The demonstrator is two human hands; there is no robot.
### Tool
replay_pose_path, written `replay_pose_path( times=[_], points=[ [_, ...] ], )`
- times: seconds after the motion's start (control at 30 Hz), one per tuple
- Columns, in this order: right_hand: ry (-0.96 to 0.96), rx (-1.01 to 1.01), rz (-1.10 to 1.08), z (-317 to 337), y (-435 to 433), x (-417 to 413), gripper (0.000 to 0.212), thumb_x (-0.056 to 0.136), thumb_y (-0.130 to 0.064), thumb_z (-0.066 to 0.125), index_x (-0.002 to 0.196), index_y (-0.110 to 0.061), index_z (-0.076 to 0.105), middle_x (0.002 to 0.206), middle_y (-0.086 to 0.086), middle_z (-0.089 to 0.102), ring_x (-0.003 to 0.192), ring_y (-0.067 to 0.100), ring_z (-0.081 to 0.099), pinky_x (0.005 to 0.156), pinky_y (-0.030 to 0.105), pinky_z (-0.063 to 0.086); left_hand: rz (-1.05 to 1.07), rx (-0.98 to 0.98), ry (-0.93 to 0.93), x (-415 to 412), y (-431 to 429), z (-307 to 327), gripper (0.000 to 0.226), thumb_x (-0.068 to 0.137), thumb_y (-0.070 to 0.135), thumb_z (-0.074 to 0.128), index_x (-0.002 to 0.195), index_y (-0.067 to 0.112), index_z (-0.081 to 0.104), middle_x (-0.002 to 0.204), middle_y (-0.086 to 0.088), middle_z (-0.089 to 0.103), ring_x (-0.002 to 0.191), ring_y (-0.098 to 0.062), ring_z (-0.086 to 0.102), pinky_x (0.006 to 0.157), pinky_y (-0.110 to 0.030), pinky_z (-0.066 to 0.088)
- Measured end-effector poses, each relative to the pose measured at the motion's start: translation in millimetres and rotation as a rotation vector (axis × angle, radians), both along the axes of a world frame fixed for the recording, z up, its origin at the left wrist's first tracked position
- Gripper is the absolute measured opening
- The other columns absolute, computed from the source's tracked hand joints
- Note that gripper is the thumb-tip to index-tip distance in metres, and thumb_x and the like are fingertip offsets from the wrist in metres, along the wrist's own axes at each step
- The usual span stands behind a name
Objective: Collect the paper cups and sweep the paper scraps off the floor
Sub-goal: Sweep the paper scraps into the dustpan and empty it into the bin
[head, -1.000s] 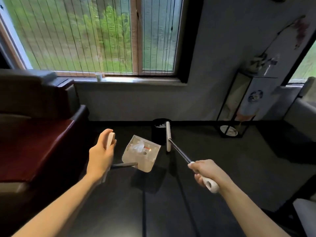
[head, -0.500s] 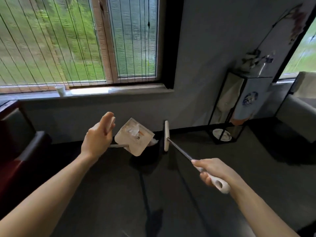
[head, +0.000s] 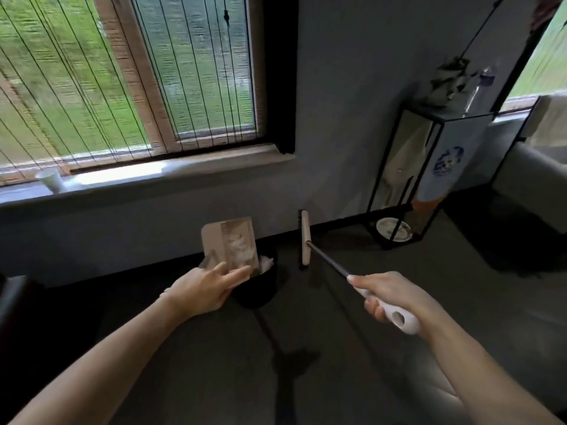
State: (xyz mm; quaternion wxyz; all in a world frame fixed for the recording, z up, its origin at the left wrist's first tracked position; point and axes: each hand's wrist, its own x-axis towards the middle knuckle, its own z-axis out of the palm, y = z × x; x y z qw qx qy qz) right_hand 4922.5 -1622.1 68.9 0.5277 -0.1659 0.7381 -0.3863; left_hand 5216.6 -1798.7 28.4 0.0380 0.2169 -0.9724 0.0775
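Tipping the beige plastic dustpan (head: pixel 228 240) far steeper than half a second ago, and swinging it from beside the round black waste bin (head: pixel 264 291) to right above its mouth. Gripping the pan's lower end with the left hand (head: pixel 204 288), thumb and forefinger reaching along the edge, the handle itself hiding under the palm. Seemingly emptying the crumpled white paper scraps (head: pixel 237 245) down the pan's face, with some already showing pale inside the bin's rim. Keeping the right hand (head: pixel 389 297) wrapped round the white grip of the black-shafted broom (head: pixel 305 237), its beige head hanging upright just right of the bin, apparently clear of the dark floor (head: pixel 337 348). Leaving one white paper cup (head: pixel 50 179) standing on the windowsill (head: pixel 171 171), above and well left of the bin, not yet collected.

Probably risking a spill from here: holding the pan's edge off-centre over the narrow mouth, or tipping too fast, and sending light scraps past the rim back onto the floor. Possibly also knocking the bin over by swinging the broom head sideways into it.
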Motion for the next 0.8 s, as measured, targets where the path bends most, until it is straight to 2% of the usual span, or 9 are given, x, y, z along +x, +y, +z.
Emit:
replay_pose_path(
  times=[0.1, 0.2, 0.27, 0.33, 0.4, 0.47, 0.53, 0.6, 0.8],
  points=[
    [0.008, 0.003, -0.010, -3, -12, 1, 0.038, 0.083, -0.033, 0.072, 0.107, -0.005, 0.062, 0.045, 0.001, 0.044, 0.041, 0.008, 0.037, 0.035, 0.016, 0.032, -0.066, 0.081, -0.263, -3, -6, -12, 0.050, 0.099, 0.039, 0.032, 0.143, 0.042, 0.008, 0.115, -0.005, 0.052, 0.081, -0.028, 0.064, 0.063, -0.033, 0.045],
    [-0.004, -0.006, -0.034, -2, -20, -2, 0.041, 0.083, -0.034, 0.073, 0.110, -0.006, 0.061, 0.054, 0.003, 0.049, 0.041, 0.007, 0.039, 0.035, 0.016, 0.033, -0.094, 0.110, -0.326, -10, -1, -19, 0.063, 0.087, 0.070, 0.004, 0.144, 0.043, 0.006, 0.115, -0.004, 0.052, 0.082, -0.024, 0.064, 0.066, -0.029, 0.043],
    [-0.008, -0.017, -0.034, 0, -22, -2, 0.043, 0.083, -0.034, 0.073, 0.113, -0.007, 0.060, 0.069, 0.006, 0.052, 0.044, 0.006, 0.038, 0.036, 0.015, 0.032, -0.071, 0.201, -0.322, -13, 2, -22, 0.076, 0.078, 0.075, -0.005, 0.146, 0.042, 0.007, 0.113, -0.004, 0.056, 0.083, -0.021, 0.064, 0.069, -0.026, 0.041],
    [-0.009, -0.019, -0.035, 1, -22, -1, 0.043, 0.083, -0.034, 0.073, 0.114, -0.007, 0.060, 0.074, 0.007, 0.050, 0.046, 0.006, 0.038, 0.037, 0.015, 0.032, -0.048, 0.314, -0.299, -17, 6, -21, 0.068, 0.087, 0.070, 0.005, 0.149, 0.039, 0.006, 0.105, -0.003, 0.063, 0.084, -0.018, 0.064, 0.072, -0.027, 0.043],
    [-0.023, -0.025, -0.041, 1, -20, 1, 0.042, 0.083, -0.033, 0.073, 0.113, -0.007, 0.060, 0.071, 0.007, 0.049, 0.045, 0.006, 0.038, 0.036, 0.015, 0.032, 0.068, 0.441, -0.277, -22, 7, -22, 0.072, 0.090, 0.069, 0.027, 0.149, 0.034, 0.008, 0.091, 0.002, 0.064, 0.081, -0.015, 0.063, 0.072, -0.027, 0.044],
    [-0.034, -0.025, -0.040, 3, -18, 2, 0.041, 0.082, -0.033, 0.073, 0.111, -0.007, 0.060, 0.065, 0.005, 0.048, 0.042, 0.006, 0.039, 0.035, 0.015, 0.032, 0.211, 0.514, -0.310, -29, 8, -22, 0.079, 0.082, 0.075, 0.037, 0.141, 0.023, 0.033, 0.081, 0.009, 0.056, 0.076, -0.009, 0.057, 0.067, -0.026, 0.044],
    [-0.028, -0.018, -0.038, 4, -15, 4, 0.041, 0.082, -0.034, 0.074, 0.110, -0.007, 0.061, 0.064, 0.005, 0.051, 0.041, 0.006, 0.039, 0.035, 0.015, 0.032, 0.217, 0.439, -0.356, -37, 6, -26, 0.072, 0.080, 0.078, 0.033, 0.108, 0.017, 0.060, 0.076, 0.009, 0.054, 0.072, -0.009, 0.058, 0.068, -0.027, 0.048],
    [-0.019, -0.007, -0.037, 5, -11, 6, 0.043, 0.081, -0.035, 0.074, 0.111, -0.007, 0.061, 0.076, 0.008, 0.057, 0.044, 0.007, 0.039, 0.035, 0.016, 0.033, 0.184, 0.326, -0.347, -41, 6, -30, 0.071, 0.079, 0.079, 0.029, 0.088, 0.017, 0.062, 0.073, 0.006, 0.056, 0.074, -0.014, 0.062, 0.071, -0.031, 0.050],
    [-0.015, 0.019, -0.033, 4, 1, 10, 0.043, 0.083, -0.037, 0.072, 0.111, -0.007, 0.061, 0.050, 0.003, 0.045, 0.039, 0.007, 0.038, 0.035, 0.016, 0.034, 0.116, 0.103, -0.404, -36, -10, -42, 0.073, 0.076, 0.082, 0.020, 0.088, 0.017, 0.051, 0.081, 0.001, 0.063, 0.078, -0.021, 0.065, 0.061, -0.029, 0.043]
  ],
)
